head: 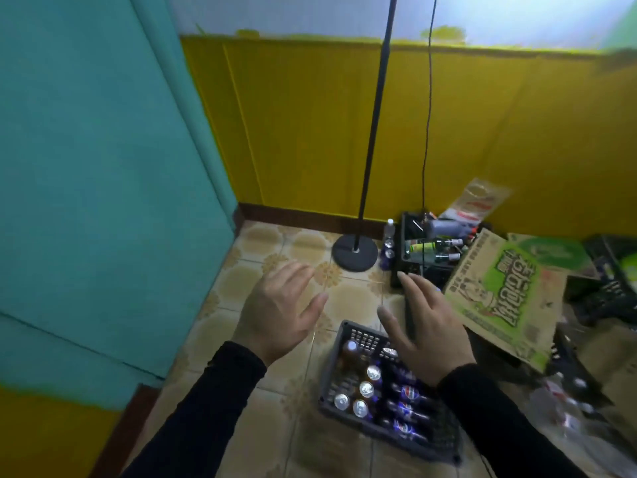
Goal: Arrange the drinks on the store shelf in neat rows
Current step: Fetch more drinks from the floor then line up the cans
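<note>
A grey plastic basket (pixel 344 415) stands on the tiled floor, holding several upright silver-topped cans (pixel 366 389), dark blue cola bottles (pixel 408 393) lying on their sides, and a brown bottle (pixel 350 353) with a white cap. My left hand (pixel 279 312) hovers above the floor left of the basket, fingers straight and spread, holding nothing. My right hand (pixel 431 329) is spread over the basket's far right corner, also empty. Both arms wear black sleeves. No store shelf is in view.
A black lamp stand (pixel 355 253) with a round base rises by the yellow wall. Beside it a black crate (pixel 410 232) holds mixed bottles, with a clear bottle (pixel 389 229) next to it. A green-printed cardboard box (pixel 496 291) and more crates crowd the right. A teal panel (pixel 103 167) fills the left.
</note>
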A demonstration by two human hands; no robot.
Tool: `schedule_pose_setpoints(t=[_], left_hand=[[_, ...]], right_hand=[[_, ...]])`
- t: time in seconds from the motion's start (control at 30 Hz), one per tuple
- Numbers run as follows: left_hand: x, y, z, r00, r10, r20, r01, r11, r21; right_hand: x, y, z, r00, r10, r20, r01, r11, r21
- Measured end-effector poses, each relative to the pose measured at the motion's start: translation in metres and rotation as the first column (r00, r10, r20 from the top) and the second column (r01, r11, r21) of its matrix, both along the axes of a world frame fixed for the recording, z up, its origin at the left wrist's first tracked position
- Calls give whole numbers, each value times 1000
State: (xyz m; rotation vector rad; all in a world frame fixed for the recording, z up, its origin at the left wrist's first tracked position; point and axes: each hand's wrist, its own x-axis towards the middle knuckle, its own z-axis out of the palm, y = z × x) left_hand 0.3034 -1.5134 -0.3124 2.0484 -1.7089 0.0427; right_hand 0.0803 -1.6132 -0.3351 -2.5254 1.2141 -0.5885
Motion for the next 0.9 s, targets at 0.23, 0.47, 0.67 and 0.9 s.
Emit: schedule_pose_setpoints(t=[0.23, 0.47, 0.67, 0.9], left_hand=[[-17, 139, 135, 965, 242, 98, -223, 959, -175], [-63, 322, 218, 761, 609, 224, -541, 786, -300], [-109, 481, 250, 494, 831, 255, -759, 555, -340], [-134, 622, 254, 217, 954, 206, -848, 289, -444]], right_hand=[[15, 71, 137, 926, 338, 170, -303, 931, -201], [42, 181, 216, 714, 660, 232, -571, 741, -353], [77, 308, 253, 401, 896, 191, -773, 443, -454], [117, 443, 260, 133, 975, 176, -822, 208, -531]])
